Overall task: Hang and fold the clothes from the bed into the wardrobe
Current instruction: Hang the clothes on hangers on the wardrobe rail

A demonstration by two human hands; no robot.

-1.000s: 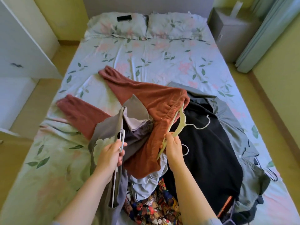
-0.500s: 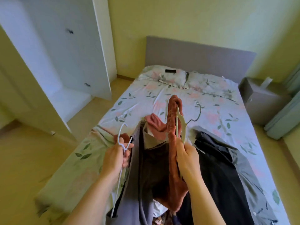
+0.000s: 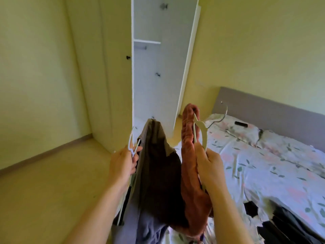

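Observation:
My left hand [image 3: 123, 164] grips a white hanger [image 3: 132, 147] carrying a grey garment [image 3: 154, 166] that hangs down in front of me. My right hand [image 3: 208, 162] grips a cream hanger [image 3: 202, 131] with rust-red trousers [image 3: 190, 166] draped over it; its metal hook points up to the right. Both garments are lifted off the bed [image 3: 263, 173]. The white wardrobe [image 3: 149, 76] stands ahead with its door open, showing a shelf and a rail inside. Dark clothes [image 3: 284, 224] still lie on the bed at the lower right.
A yellow wall and bare floor [image 3: 44, 182] lie to the left. The wardrobe's open door [image 3: 181, 59] stands between wardrobe and bed. A grey headboard [image 3: 272, 111], pillows and a small black object [image 3: 241, 123] sit at the bed's far end.
I have lifted both hangers with their garments off the bed, and my view has swung left from the bed to the open wardrobe.

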